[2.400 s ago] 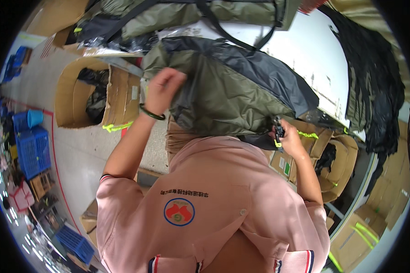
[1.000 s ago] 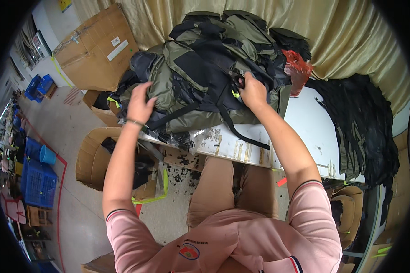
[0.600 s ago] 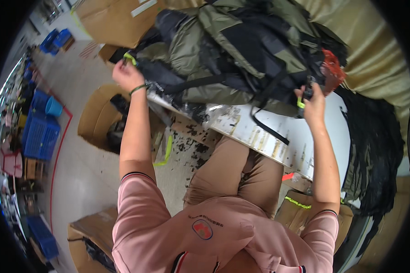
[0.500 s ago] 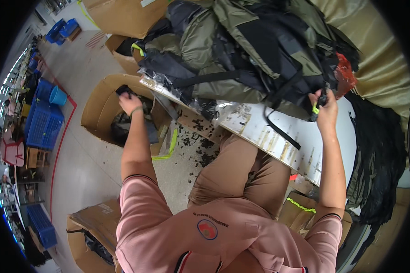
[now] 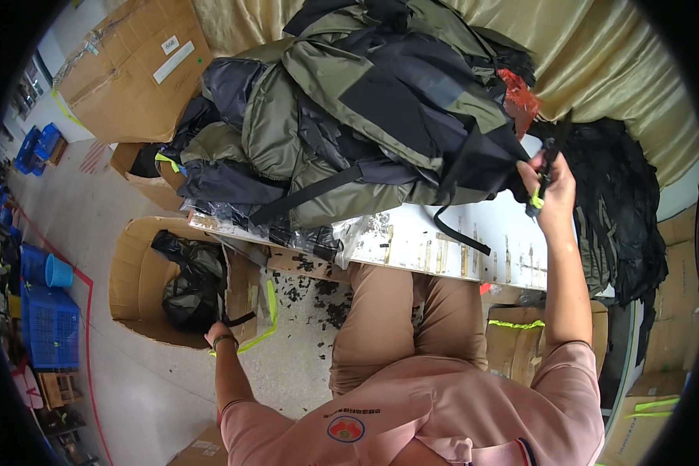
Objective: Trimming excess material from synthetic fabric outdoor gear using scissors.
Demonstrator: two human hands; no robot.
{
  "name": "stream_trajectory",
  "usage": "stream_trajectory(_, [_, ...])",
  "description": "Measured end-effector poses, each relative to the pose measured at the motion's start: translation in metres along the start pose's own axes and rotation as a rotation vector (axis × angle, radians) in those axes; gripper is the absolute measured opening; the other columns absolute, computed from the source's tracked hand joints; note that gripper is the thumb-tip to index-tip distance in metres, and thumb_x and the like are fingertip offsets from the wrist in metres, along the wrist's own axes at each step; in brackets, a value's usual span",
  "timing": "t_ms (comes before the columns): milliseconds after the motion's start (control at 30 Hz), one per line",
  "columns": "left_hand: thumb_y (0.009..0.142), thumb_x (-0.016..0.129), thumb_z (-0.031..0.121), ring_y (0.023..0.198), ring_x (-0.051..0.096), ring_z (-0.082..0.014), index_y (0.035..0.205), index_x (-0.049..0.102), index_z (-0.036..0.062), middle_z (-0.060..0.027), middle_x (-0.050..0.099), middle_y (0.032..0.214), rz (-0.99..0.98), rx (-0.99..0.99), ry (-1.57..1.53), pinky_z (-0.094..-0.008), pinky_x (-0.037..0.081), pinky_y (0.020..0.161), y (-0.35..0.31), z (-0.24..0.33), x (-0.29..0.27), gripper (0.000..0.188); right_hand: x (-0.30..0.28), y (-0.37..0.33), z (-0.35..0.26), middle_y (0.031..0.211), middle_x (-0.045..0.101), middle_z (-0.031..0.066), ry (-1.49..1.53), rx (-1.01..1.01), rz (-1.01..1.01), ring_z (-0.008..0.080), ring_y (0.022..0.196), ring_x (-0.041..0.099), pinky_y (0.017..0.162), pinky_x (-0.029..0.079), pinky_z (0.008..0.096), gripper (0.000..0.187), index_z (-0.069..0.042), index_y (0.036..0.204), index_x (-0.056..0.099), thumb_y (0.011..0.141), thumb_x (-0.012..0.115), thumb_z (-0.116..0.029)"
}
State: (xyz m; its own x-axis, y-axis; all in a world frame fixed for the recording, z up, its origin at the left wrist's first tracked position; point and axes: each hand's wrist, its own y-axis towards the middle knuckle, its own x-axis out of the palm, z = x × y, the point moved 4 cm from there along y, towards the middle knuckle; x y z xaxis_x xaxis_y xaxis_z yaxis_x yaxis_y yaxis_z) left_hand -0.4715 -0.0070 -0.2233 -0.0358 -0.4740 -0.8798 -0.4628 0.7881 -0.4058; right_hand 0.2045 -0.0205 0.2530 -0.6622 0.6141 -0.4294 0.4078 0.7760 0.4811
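Note:
A large heap of black and olive-green bags [image 5: 341,116] covers most of the white worktable [image 5: 473,248]. My right hand [image 5: 553,194] is closed at the heap's right end. It grips a slim black tool [image 5: 549,159] with a yellow-green tag; its exact kind is unclear. The thumb side also meets a dark fabric corner of the heap. My left hand [image 5: 220,334] is at the near rim of an open cardboard box [image 5: 136,272], closed on a black strap [image 5: 241,319]. Inside that box lies a crumpled black and grey bag [image 5: 194,291].
Black scraps [image 5: 295,289] litter the floor below the table. Dark fabric pieces [image 5: 621,202] hang in a stack at the right, by a gold curtain [image 5: 621,62]. A big carton [image 5: 132,70] stands at the back left. Blue crates [image 5: 50,318] line the far left.
My left hand has moved from inside the box toward its near rim. The black bag now lies stretched up the box's far side. My right hand has tilted the black tool upright.

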Motion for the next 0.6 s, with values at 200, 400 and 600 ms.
stream_trajectory(200, [0.086,0.057,0.015,0.093,0.067,-0.0279,0.094,0.068,0.0110,-0.0135,0.068,0.098,0.000,0.081,-0.057,-0.0395,0.055,0.075,-0.043,-0.011,0.039,0.014,-0.067,-0.021,-0.033,0.070,0.048,-0.0075,-0.151,-0.037,0.162,0.0014,0.062,0.042,0.056,0.032,0.0176,0.019,-0.008,0.083,0.051,0.081,0.069,-0.003])
stream_trajectory(400, [0.084,0.062,0.029,0.120,0.052,-0.0315,0.115,0.062,0.0153,-0.0126,0.056,0.127,-0.479,0.116,0.105,-0.0522,0.042,0.096,-0.075,-0.020,0.056,0.034,-0.163,-0.053,-0.040,0.086,0.051,-0.0006,-0.063,-0.119,0.179,0.0076,0.081,0.050,0.072,0.039,0.0202,0.015,-0.004,0.087,0.054,0.081,0.065,0.004])
stream_trajectory(600, [0.070,0.073,0.011,0.108,0.053,-0.0341,0.110,0.058,0.0059,-0.0155,0.057,0.113,0.820,1.015,-0.697,-0.0441,0.042,0.092,-0.248,0.144,-0.245,0.044,-0.180,-0.092,-0.043,0.077,0.055,-0.0004,-0.176,-0.104,0.216,0.0080,0.072,0.051,0.068,0.040,0.0225,0.017,-0.003,0.083,0.055,0.078,0.069,0.005])
